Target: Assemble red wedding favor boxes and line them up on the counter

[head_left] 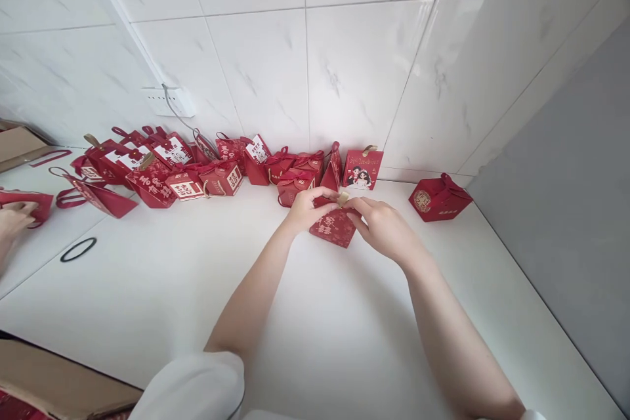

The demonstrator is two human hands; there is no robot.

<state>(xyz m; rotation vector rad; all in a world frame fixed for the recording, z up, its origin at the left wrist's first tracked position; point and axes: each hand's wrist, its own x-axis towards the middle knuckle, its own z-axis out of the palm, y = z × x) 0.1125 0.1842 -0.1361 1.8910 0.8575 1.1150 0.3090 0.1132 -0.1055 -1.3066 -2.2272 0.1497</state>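
A red gift box [333,228] with pale gold lettering stands on the white table, below both of my hands. From its top rises a short gold ribbon loop [343,198]. My left hand [311,209] grips the box's upper left edge beside the ribbon, thumb and fingers bent together. On the other side my right hand [378,220] has its fingers pinched at the top right by the ribbon. Just behind stand a small red box with a bow [296,185] and a flat red box with a cartoon couple [363,169].
Several red gift boxes [152,184] line the wall at left, and a six-sided red box [440,199] stands at right. A black ring [79,249] lies on the table [197,275]. A co-worker's hand [17,218] holds a red box at far left. A cardboard box [63,380] occupies the lower left.
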